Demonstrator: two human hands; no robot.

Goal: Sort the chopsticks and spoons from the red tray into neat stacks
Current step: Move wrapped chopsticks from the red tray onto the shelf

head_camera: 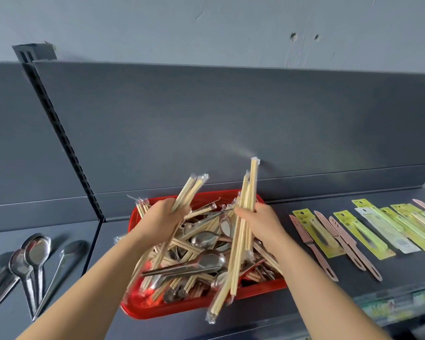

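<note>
Hands | left (161, 220) and right (260, 220) each grip chopsticks (238, 244) | above red tray (182, 310)

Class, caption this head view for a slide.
Left hand and right hand each grip wrapped chopsticks above the red tray of spoons.

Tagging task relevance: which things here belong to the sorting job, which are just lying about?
Job: red tray; tray spoons; chopstick bundle in left hand grip; second bundle in right hand grip; shelf spoons at left.
Lying about: pink knives; green carded packs.
</note>
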